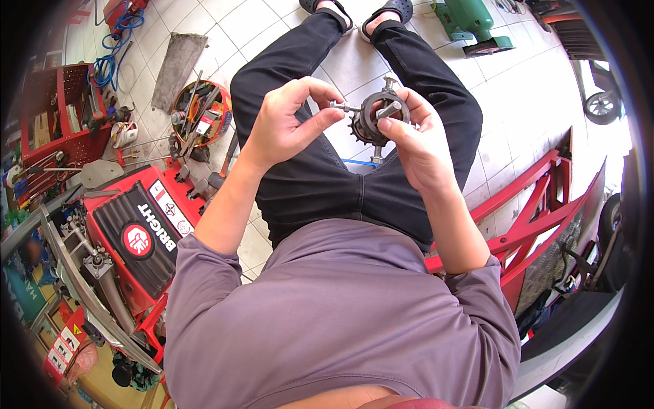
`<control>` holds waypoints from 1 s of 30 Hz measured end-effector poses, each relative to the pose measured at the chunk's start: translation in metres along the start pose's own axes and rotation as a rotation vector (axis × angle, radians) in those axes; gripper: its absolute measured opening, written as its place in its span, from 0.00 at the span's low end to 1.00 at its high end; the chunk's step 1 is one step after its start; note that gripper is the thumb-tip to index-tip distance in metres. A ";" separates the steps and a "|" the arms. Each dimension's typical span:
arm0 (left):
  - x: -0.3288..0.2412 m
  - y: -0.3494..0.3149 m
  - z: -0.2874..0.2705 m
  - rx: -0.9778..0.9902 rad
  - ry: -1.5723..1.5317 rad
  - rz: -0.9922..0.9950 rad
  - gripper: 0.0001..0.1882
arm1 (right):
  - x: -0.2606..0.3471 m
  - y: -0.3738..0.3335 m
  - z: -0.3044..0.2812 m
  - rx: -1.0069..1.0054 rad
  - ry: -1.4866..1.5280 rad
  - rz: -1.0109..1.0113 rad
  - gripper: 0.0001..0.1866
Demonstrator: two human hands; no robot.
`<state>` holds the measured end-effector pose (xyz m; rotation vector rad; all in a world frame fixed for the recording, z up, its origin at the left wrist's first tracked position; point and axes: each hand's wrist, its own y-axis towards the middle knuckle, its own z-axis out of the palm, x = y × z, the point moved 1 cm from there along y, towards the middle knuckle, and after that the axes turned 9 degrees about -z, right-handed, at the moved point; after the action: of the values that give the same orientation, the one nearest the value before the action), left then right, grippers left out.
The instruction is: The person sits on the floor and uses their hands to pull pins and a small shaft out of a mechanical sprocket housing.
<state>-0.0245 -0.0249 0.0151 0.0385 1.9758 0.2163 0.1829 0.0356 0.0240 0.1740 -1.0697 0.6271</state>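
In front of my lap, above my dark trousers, I hold a dark round metal part (368, 114) with a ring, a toothed edge and several bolts sticking out around it. My right hand (424, 140) grips its right side, the thumb pressing near a thick pin (389, 110) at its middle. My left hand (289, 123) pinches the outer end of a silver bolt (350, 107) on the part's left side between thumb and forefinger. Other bolts point up and down from the ring. The right fingertips are partly hidden behind the part.
On the tiled floor to the left stand a round tub of hand tools (201, 112) and a grey flat plate (178, 68). A red and black machine (139, 235) is close to my left elbow. Red metal frames (538, 225) lie right. A green machine (470, 24) sits ahead.
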 end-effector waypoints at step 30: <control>-0.007 0.000 0.005 -0.042 -0.248 -0.047 0.11 | 0.001 0.001 0.002 -0.027 -0.007 -0.032 0.14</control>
<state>-0.0166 -0.0253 0.0194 -0.0081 1.7231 0.2114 0.1814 0.0358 0.0251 0.1693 -1.0795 0.5832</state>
